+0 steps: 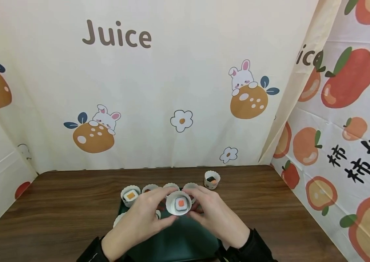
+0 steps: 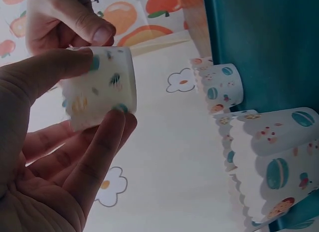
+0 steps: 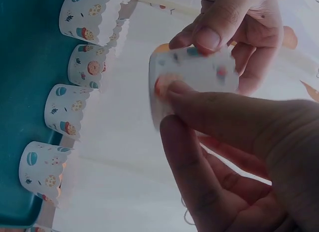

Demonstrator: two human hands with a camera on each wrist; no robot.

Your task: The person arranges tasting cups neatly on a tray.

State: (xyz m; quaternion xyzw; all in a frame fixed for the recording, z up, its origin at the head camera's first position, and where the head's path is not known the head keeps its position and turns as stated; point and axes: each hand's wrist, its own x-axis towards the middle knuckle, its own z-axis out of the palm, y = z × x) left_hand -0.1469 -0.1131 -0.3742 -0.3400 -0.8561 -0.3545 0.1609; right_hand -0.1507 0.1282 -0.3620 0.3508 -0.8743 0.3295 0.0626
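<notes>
My left hand (image 1: 143,214) and right hand (image 1: 215,216) together hold a small white paper baking cup (image 2: 99,92) with a scalloped rim and printed pictures. Inside it sits a sushi-like piece (image 1: 181,204), white with an orange centre. Thumbs and fingers of both hands pinch the cup from its two sides, over a dark green tray (image 1: 178,240). Tilted toward the head camera, the cup shows its inside there. Behind the hands, similar cups (image 3: 75,66) stand along the tray's far side, some partly hidden by the fingers.
On the tray's far left corner stands a cup (image 1: 125,202) holding a white piece with a yellow top (image 1: 130,195). Another cup (image 1: 211,185) with a black and orange piece stands on the brown wooden table (image 1: 73,207), beyond the tray. A printed curtain (image 1: 158,83) hangs behind.
</notes>
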